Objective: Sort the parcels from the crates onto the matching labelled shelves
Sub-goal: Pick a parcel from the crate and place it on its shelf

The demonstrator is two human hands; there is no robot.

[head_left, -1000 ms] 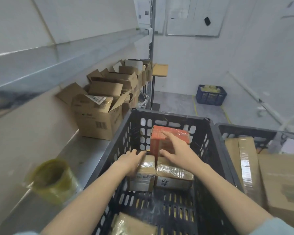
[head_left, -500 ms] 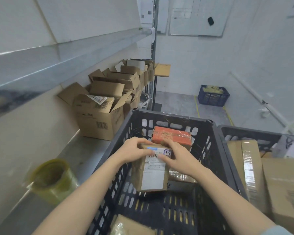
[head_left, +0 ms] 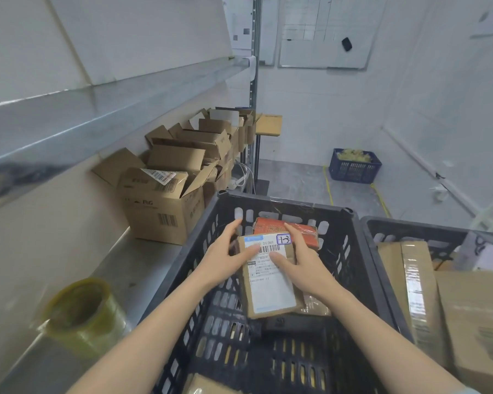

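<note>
Pinching the parcel (head_left: 271,291), left grip (head_left: 225,258) and right grip (head_left: 303,261) have lifted it up.

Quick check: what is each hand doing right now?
Left hand: grips the labelled parcel by its left edge.
Right hand: grips the same parcel by its right edge.

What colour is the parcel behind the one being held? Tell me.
The rear parcel is orange-red, seen best in the head view.

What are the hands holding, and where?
A small brown labelled cardboard parcel, gripped near its top: left hand on the left edge, right hand on the right.
</note>
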